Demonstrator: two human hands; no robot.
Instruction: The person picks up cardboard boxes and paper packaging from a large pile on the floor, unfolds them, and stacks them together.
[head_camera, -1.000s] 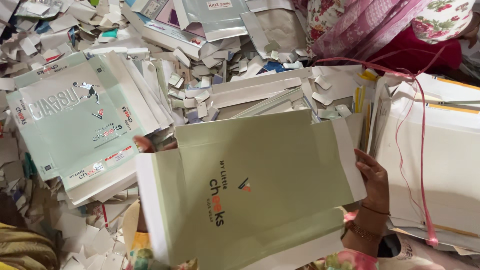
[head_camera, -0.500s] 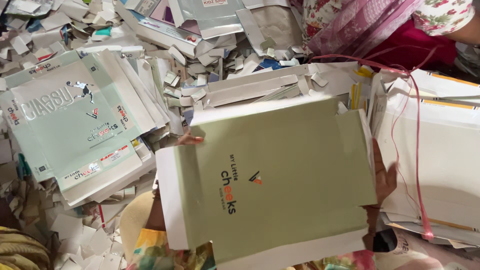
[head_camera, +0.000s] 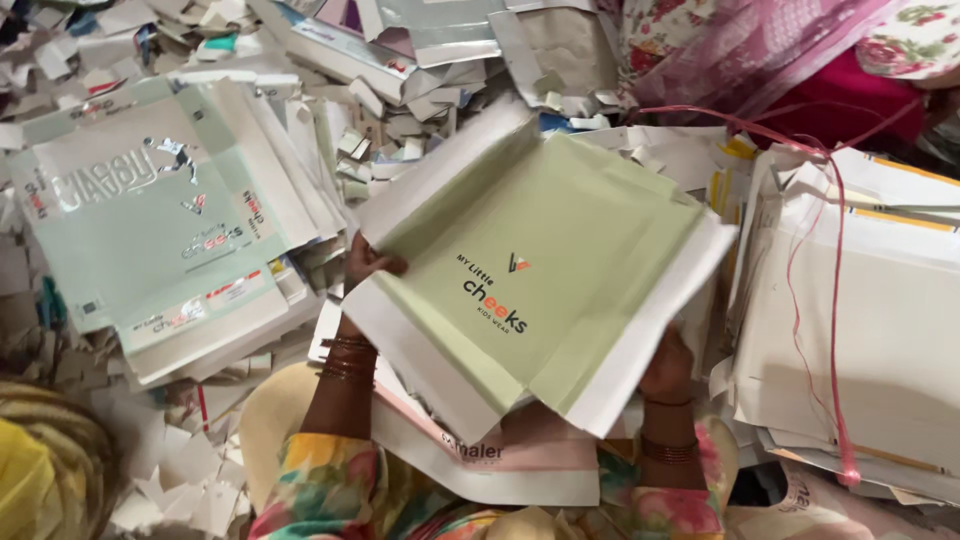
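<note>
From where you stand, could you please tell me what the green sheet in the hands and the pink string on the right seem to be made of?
The green sheet looks like thin printed card or stiff paper: matte, creased along straight folds, with white flaps. The left hand and right hand hold its edges. The pink string seems to be thin plastic twine, slightly glossy, looped over the white stack.

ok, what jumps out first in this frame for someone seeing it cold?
The pale green die-cut carton sheet with white flaps, held tilted at centre: the left hand grips its left edge, the right hand its lower right edge. To the left lies a stack of mint-green printed carton sheets. On the right sits a bundle of white sheets tied with pink string, and paper offcuts litter the surroundings.
</note>
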